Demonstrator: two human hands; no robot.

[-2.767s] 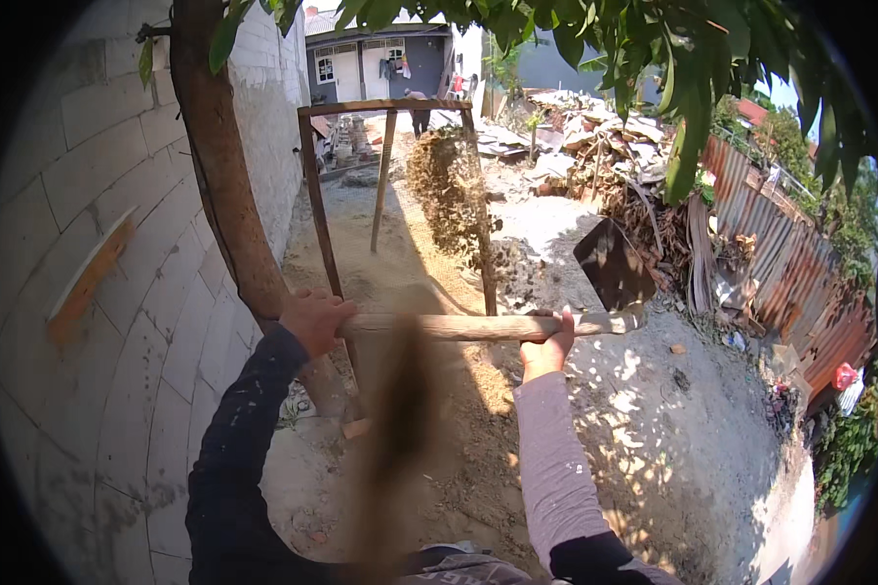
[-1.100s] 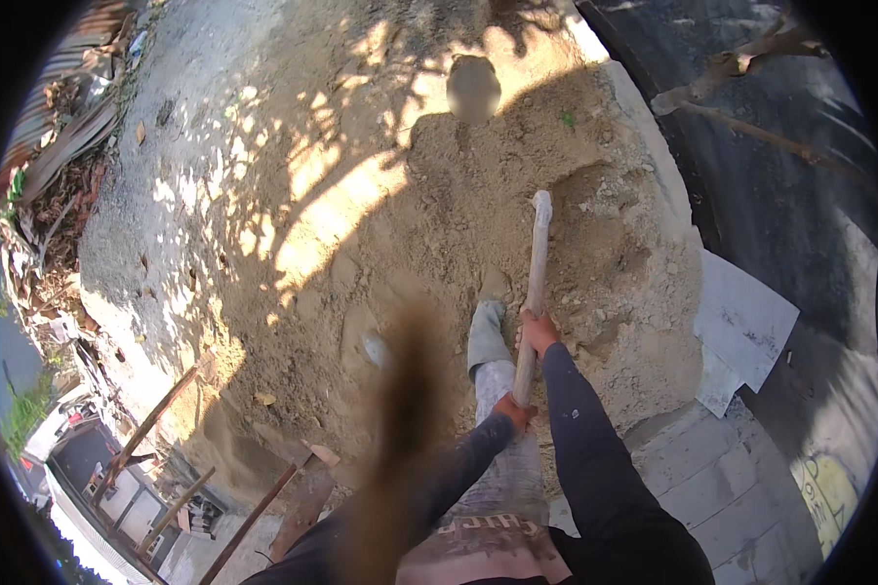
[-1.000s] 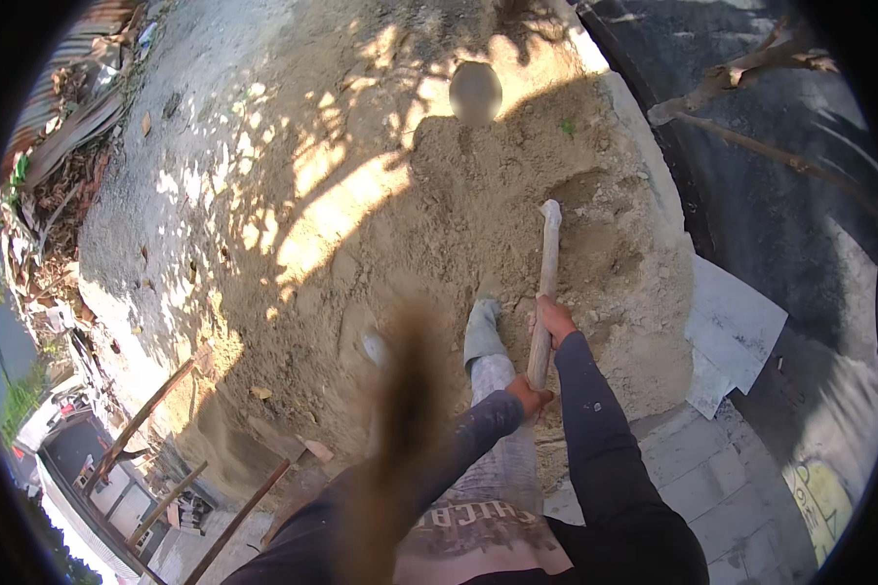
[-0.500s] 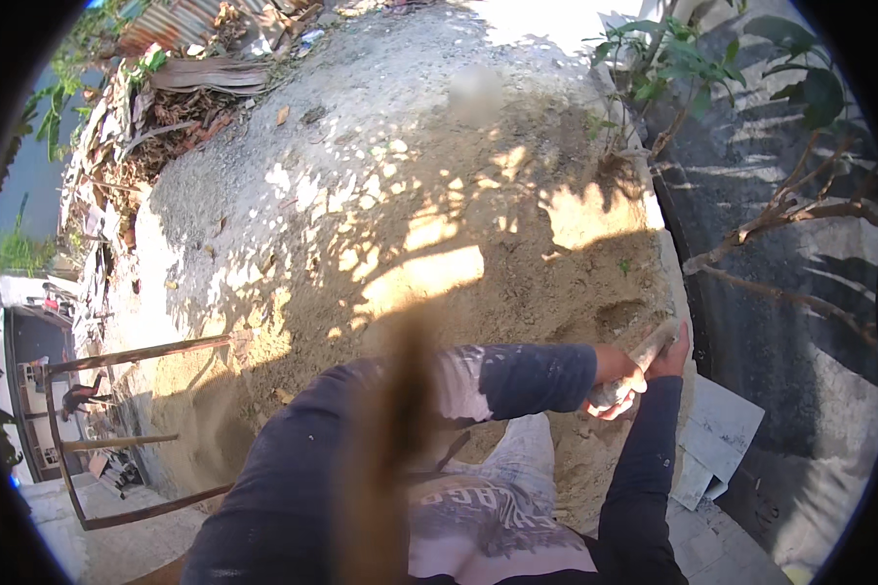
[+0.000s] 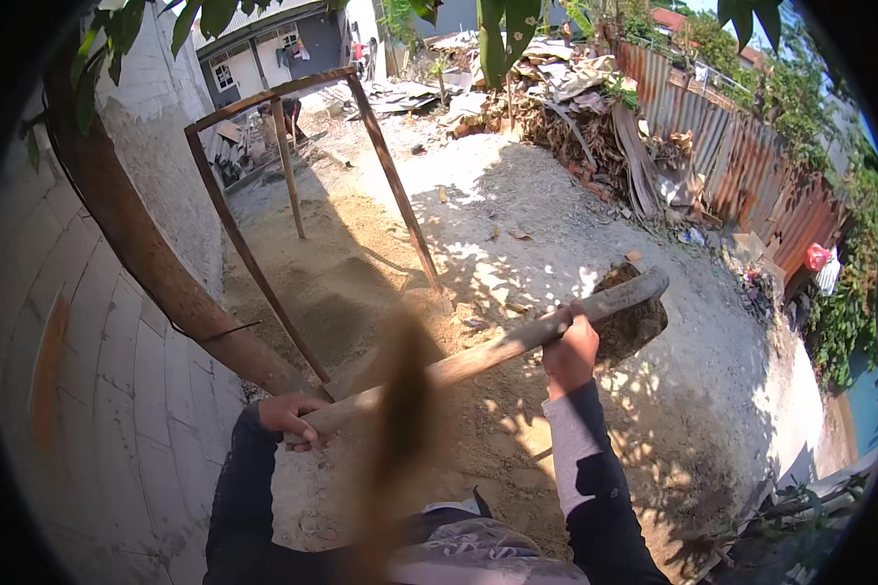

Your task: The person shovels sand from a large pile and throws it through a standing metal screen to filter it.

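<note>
A hoe (image 5: pixel 498 352) with a thick wooden handle slants across in front of me, its right end higher. My left hand (image 5: pixel 291 419) is closed around the handle's lower left end. Farther up, close to the head, my right hand (image 5: pixel 570 353) grips the same handle. The broad hoe blade (image 5: pixel 637 331), dark and earth-covered, hangs at the right end, partly behind the handle. It appears raised over the sandy ground (image 5: pixel 517 444). A blurred brown shape (image 5: pixel 400 409) very near the camera covers part of the handle.
Ahead to the left stands a wooden frame (image 5: pixel 388 161) with a pole (image 5: pixel 288 175) beside it, over a sand heap (image 5: pixel 337 312). A tree trunk (image 5: pixel 151 253) leans along the block wall (image 5: pixel 117 390). Debris (image 5: pixel 566 97) and a rusty corrugated fence (image 5: pixel 722 146) lie beyond; a person (image 5: pixel 293 119) bends far off.
The view has swung left toward the wooden frame. My hands, close together at the right before, are now spread along the handle, and the hoe blade has come into sight.
</note>
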